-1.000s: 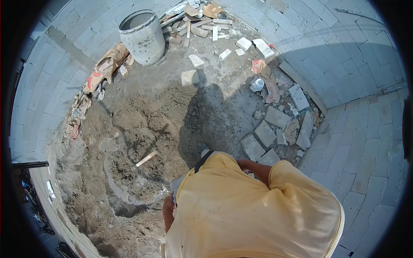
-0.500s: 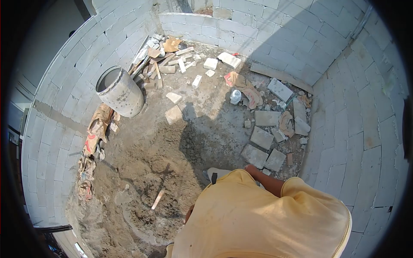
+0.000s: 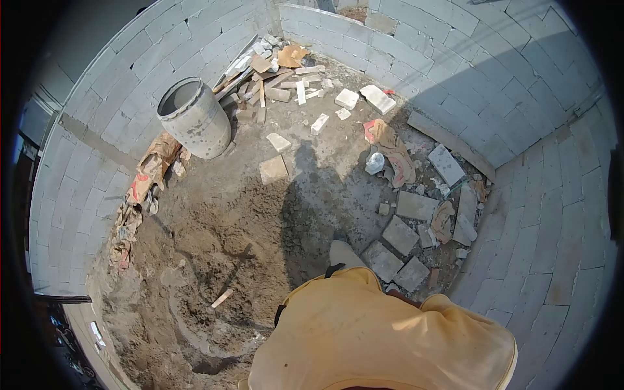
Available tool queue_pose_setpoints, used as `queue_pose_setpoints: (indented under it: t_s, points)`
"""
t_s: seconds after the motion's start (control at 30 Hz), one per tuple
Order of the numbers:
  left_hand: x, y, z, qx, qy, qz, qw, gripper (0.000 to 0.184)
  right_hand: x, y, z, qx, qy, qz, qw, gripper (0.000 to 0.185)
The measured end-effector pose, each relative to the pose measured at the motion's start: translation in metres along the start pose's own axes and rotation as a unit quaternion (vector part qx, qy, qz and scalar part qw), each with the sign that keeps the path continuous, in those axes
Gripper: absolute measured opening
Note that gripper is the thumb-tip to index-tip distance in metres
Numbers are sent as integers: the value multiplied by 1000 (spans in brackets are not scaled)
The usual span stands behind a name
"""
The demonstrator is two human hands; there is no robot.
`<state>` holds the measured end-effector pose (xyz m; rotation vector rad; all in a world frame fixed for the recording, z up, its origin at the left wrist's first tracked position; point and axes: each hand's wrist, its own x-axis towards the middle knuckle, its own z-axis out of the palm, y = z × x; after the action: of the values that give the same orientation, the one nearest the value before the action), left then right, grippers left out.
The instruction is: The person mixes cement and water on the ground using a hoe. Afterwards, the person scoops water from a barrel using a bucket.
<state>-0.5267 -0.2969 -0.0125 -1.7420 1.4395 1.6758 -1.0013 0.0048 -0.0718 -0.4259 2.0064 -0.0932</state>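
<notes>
Neither of my hands shows; my yellow shirt (image 3: 383, 331) fills the lower middle and hides them. A small part of my right forearm appears beside the shirt, near the broken blocks (image 3: 382, 261). A grey trouser leg (image 3: 344, 255) with a black strap sticks out above the shirt's collar side. Left of the shirt lies a mound of damp sand or mortar (image 3: 227, 221), with a short wooden handle (image 3: 222, 298) resting on it.
A stained grey barrel (image 3: 207, 127) stands by the left wall, with crumpled paper sacks (image 3: 155, 168) below it. Wood scraps (image 3: 279, 81) lie in the far corner. Blocks, rubble and a plastic bag (image 3: 375, 163) lie at the right. Pale block walls (image 3: 533, 221) surround the floor.
The view has tilted and shifted. My left hand, seen beside the shirt before, has gone out of sight, and my right hand and most of its forearm are now hidden.
</notes>
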Motion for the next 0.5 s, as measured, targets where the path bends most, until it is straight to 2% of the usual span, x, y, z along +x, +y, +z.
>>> queue_pose_setpoints:
  t_s: [0.1,0.2,0.23,0.3,0.33,0.37,0.4,0.43,0.5]
  points:
    - [16,18,17,2,6,-51,999,47,58,-34,-46,-89,29,-108,990,27]
    - [30,48,35,3,11,-93,996,47,114,-74,-104,-275,124,-262,917,27]
    - [38,65,39,-12,19,-102,995,47,138,-79,-125,-291,147,-281,903,27]
    - [60,113,40,-82,54,-120,988,46,262,-32,-112,-179,190,-323,909,25]
    - [84,134,39,-194,106,-159,962,46,278,-35,-123,-125,209,-347,906,25]
    - [106,158,35,-277,155,-172,932,46,283,-49,-149,9,101,-232,967,25]
    - [118,182,28,-312,188,-170,916,46,218,-103,-206,186,23,-71,980,25]
    - [99,201,14,-224,173,-102,954,46,136,-169,-272,305,1,88,948,26]
    - [41,260,-17,-35,177,42,983,48,145,-198,-310,301,16,104,948,25]
